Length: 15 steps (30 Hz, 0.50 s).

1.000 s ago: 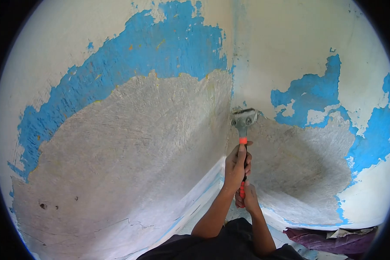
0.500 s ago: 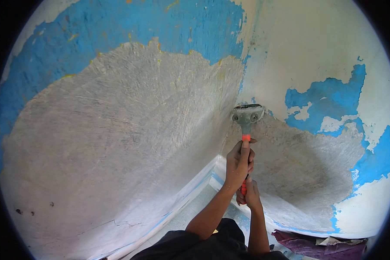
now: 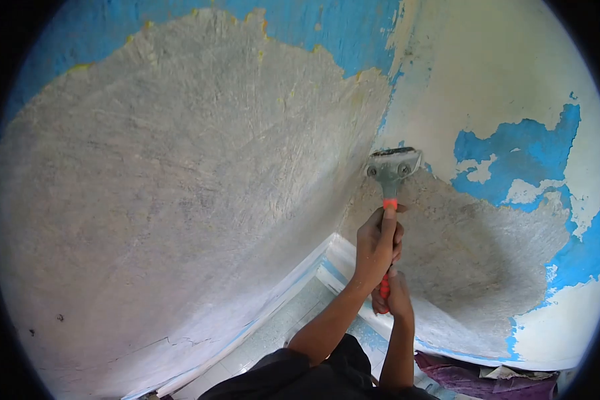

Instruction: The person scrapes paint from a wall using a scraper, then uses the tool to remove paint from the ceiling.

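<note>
Roughly upright scraper [image 3: 391, 181], blade up against wall [image 3: 447, 80], both hands gripping.

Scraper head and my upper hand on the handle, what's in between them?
Head view: only the scraper itself, its short grey neck and an orange band. The left hand has a forefinger reaching that band; the right hand holds the handle lower.

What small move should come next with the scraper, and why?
Probably a short push upward: the scraper has its blade at the top edge of the bare plaster, cream paint lies above, and left hand and right hand grip its handle.
</note>
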Available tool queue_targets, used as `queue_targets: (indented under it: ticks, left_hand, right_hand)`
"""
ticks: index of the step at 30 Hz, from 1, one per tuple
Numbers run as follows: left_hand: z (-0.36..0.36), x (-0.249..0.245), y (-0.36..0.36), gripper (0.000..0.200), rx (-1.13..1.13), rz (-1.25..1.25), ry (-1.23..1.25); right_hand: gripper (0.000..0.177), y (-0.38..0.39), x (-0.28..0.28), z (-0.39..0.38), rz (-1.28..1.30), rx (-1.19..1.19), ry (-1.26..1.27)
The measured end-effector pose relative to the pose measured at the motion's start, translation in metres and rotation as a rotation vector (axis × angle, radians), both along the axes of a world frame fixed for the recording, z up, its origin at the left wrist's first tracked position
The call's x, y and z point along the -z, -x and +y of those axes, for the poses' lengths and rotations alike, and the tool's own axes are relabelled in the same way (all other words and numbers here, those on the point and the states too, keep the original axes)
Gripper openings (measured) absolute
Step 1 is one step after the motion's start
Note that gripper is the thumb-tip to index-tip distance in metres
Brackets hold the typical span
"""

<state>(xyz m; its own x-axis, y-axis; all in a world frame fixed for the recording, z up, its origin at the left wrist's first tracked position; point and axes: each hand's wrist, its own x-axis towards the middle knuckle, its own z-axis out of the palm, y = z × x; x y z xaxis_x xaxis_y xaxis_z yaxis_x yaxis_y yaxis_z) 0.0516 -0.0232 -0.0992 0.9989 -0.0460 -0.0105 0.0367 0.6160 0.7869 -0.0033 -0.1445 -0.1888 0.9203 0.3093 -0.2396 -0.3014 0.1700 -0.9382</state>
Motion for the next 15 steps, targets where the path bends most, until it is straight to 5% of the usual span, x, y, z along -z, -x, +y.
queue_targets:
  ticks: [13, 15]
  left_hand:
    - [-0.017, 0.006, 0.004, 0.047, -0.056, 0.050, 0.106]
    - [-0.016, 0.008, 0.000, 0.051, -0.061, 0.045, 0.078]
  right_hand:
    - [0.051, 0.009, -0.003, -0.017, -0.033, 0.007, -0.003]
    - [0.045, 0.014, -0.001, -0.015, -0.211, 0.102, 0.129]
